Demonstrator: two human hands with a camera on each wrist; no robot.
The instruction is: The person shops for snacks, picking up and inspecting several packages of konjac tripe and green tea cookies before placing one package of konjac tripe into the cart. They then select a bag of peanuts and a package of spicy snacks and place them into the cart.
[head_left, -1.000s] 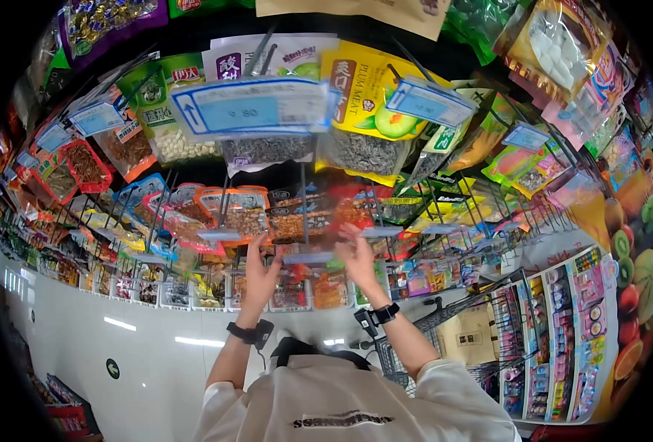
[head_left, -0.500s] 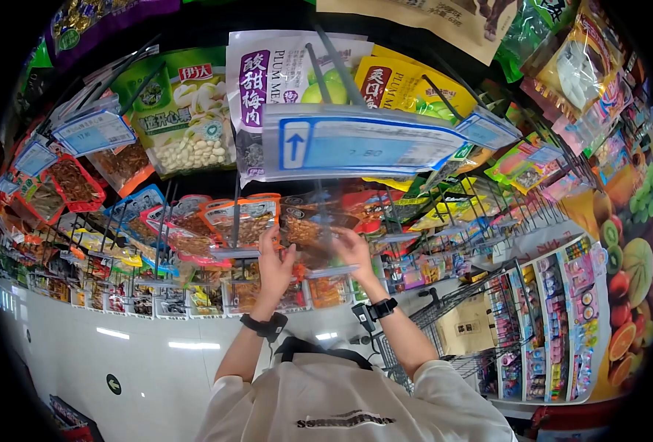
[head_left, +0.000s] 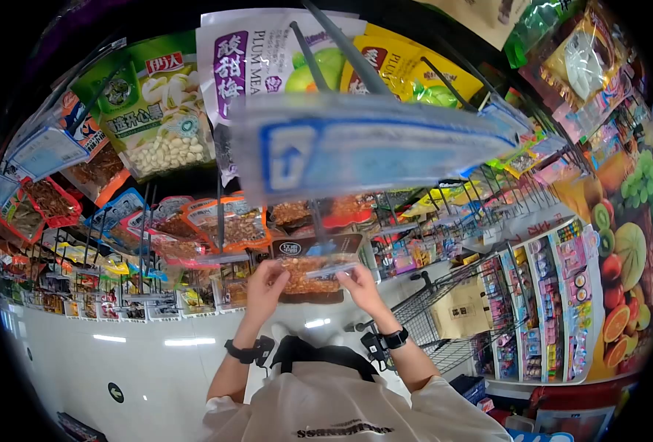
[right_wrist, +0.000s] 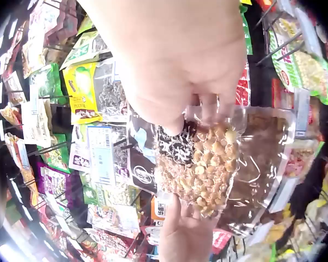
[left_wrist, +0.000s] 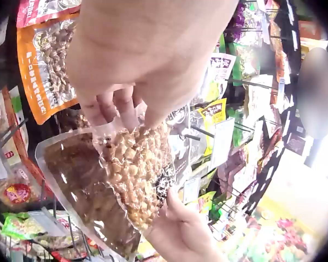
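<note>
A clear-fronted snack pack (head_left: pixel 308 278) with a dark label and nut-like pieces is held in front of the body. The left hand (head_left: pixel 266 291) pinches its left side and the right hand (head_left: pixel 363 289) its right side, fingers bent. In the left wrist view, the left hand (left_wrist: pixel 142 60) grips the edge of the pack (left_wrist: pixel 134 174), whose back part is dark brown; the right hand (left_wrist: pixel 183 232) is at the opposite edge. The right wrist view shows the right hand (right_wrist: pixel 180 60) gripping the pack (right_wrist: pixel 208 169) and the left hand (right_wrist: pixel 188 237) opposite.
Snack bags hang on metal rods ahead, among them a green nut bag (head_left: pixel 153 110) and a white plum bag (head_left: pixel 227 66). A blurred price tag (head_left: pixel 371 147) juts out above the hands. A wire cart (head_left: pixel 444 320) with a brown bag (head_left: pixel 463 309) stands at the right.
Both hands have come lower and nearer the body, and the pack between them now shows clearly below the hanging bags. The price tag looks larger and nearer as the head view shifts.
</note>
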